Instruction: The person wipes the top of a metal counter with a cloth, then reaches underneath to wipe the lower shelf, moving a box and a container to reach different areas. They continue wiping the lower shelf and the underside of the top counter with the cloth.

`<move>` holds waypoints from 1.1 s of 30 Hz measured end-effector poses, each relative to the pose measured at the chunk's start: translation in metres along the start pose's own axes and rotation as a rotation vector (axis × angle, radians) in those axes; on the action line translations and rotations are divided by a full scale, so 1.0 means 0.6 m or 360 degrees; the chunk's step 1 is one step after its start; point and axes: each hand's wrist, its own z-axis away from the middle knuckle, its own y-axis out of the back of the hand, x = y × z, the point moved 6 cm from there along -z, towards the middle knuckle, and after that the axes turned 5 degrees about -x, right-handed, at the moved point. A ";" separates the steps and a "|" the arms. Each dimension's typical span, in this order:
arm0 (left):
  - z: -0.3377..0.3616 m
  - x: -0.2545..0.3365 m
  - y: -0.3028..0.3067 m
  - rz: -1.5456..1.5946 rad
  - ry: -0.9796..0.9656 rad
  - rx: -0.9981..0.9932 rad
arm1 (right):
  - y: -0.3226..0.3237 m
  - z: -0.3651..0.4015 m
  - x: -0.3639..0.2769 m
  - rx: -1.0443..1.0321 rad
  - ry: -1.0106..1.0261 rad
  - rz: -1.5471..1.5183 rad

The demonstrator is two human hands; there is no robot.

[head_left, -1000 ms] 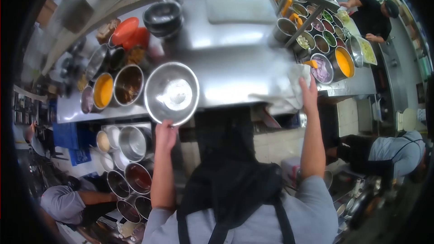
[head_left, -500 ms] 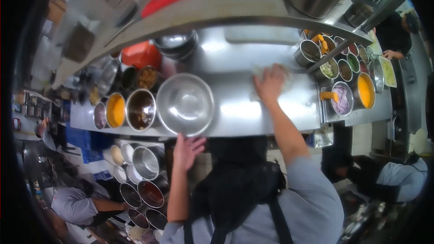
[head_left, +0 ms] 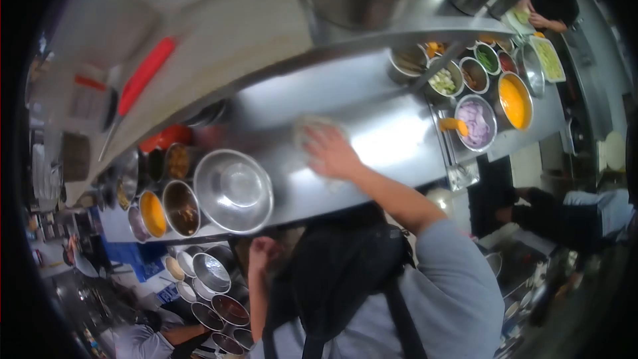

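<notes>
My right hand [head_left: 330, 151] presses a pale, crumpled cloth [head_left: 307, 125] against the steel counter, its fingers spread over the top. Part of the cloth is hidden under the palm. Below the counter's front edge, my left hand [head_left: 264, 251] hangs with its fingers curled in and nothing visible in them. The nearest thing to it is a large steel mixing bowl [head_left: 234, 191], standing near the front edge, apart from the hand.
Left of the bowl stand pots, one with dark contents [head_left: 181, 208] and one with orange liquid [head_left: 153, 213]. At the right are a bowl of sliced onion [head_left: 476, 123] and an orange liquid pot [head_left: 515, 101]. A shelf [head_left: 266, 33] overhangs the back. Co-workers stand around.
My right hand has slid the cloth leftward along the counter. My left hand has dropped away from the mixing bowl's rim, and its fingers have curled. The view has tilted.
</notes>
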 end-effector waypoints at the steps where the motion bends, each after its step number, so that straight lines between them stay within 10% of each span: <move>1: -0.013 -0.004 0.006 -0.0021 0.0006 -0.0033 | 0.026 0.029 0.045 0.0089 -0.0248 -0.0028; 6: -0.085 -0.020 0.047 -0.0399 0.0034 -0.0303 | 0.128 0.220 0.181 0.0421 -0.1206 0.0266; 12: -0.068 -0.042 0.084 -0.0421 -0.0140 -0.0293 | 0.132 0.336 0.097 0.0758 -0.1775 0.0695; 25: 0.055 -0.094 0.103 -0.0180 -0.0160 -0.0577 | -0.077 0.171 -0.407 0.0197 -0.0102 -0.0154; 33: 0.062 -0.034 0.040 -0.0674 -0.0638 -0.0585 | -0.053 0.479 -0.272 0.0439 -0.1198 -0.0727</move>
